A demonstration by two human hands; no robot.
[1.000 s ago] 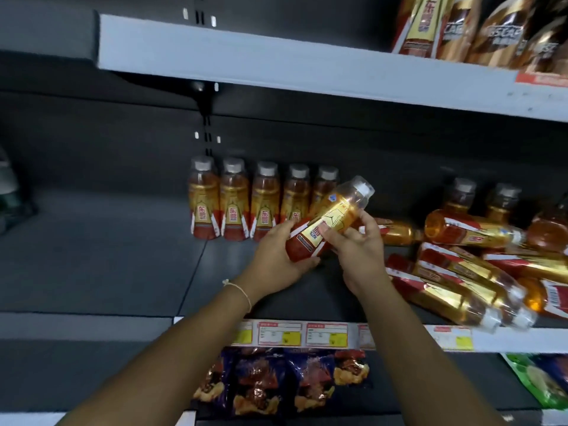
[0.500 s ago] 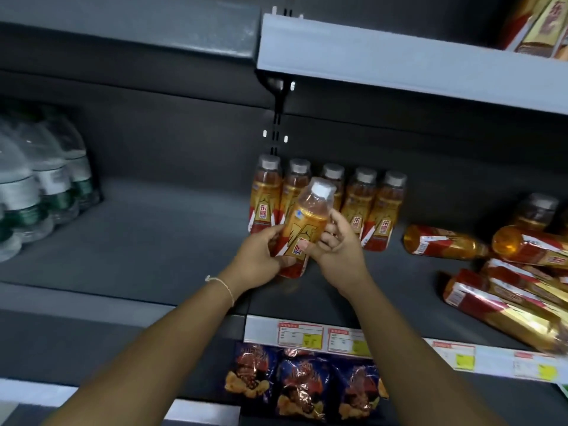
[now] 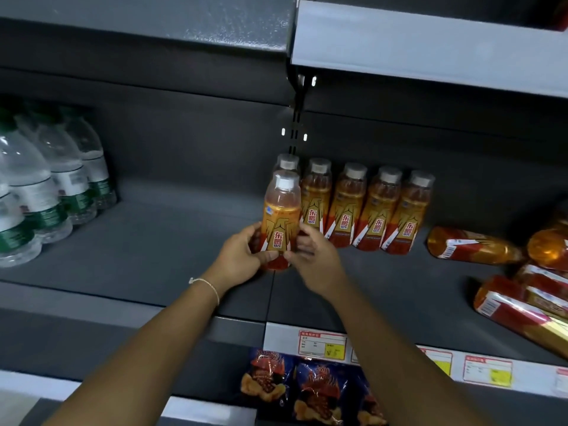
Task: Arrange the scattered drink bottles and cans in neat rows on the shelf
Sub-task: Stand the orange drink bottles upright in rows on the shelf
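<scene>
Standing an orange energy-drink bottle (image 3: 281, 218) upright at the front of the dark shelf (image 3: 159, 250), directly ahead of the leftmost bottle in the back row of five (image 3: 362, 207). Gripping low on the labelled body from both sides: left hand (image 3: 238, 259) wrapping its fingers round the left flank, right hand (image 3: 310, 256) pinching the right flank near the red base, both grips closed on the bottle. Judging the bottle full, with liquid showing close up to the neck, so likely carrying a fair weight for its size. Looking stiff enough in the plastic wall to take a firm squeeze, though the glossy shrink label is probably offering a slick hold. Favouring the waist or lower body for control, keeping the base flat when setting down, since the tall narrow shape could tip and knock its neighbours. Leaving the white cap (image 3: 284, 181) untouched. Lying tumbled on their sides at the right end of the shelf, more of the same bottles (image 3: 470, 245), not yet sorted. Standing at far left, well apart, clear water bottles (image 3: 46, 192).
</scene>
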